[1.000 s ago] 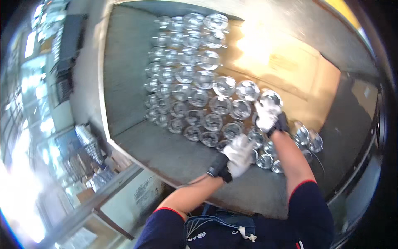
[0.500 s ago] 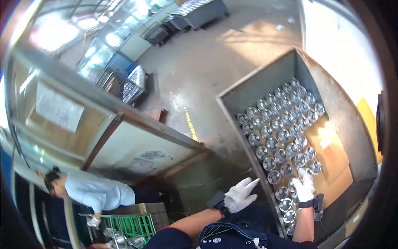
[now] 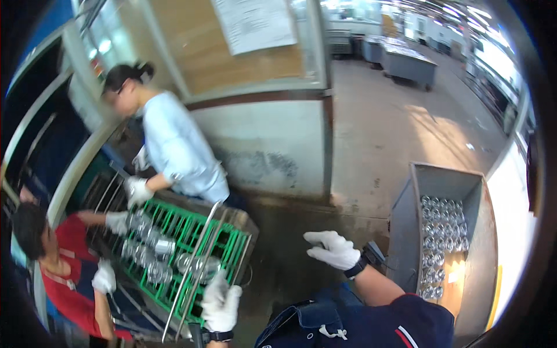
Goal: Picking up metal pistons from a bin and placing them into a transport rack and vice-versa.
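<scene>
1. Glassware (image 3: 159,272) lies in the green rack (image 3: 181,214), nearest piece (image 3: 213,267) at eleven o'clock from my left hand (image 3: 220,310), fingers parted; contact I cannot tell.
2. My right hand (image 3: 335,252), fingers slightly apart, has the rack at nine o'clock.

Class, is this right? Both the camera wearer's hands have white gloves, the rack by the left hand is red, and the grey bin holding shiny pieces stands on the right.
The rack by the left hand is green, not red, as the head view shows. The rest is right.
</scene>
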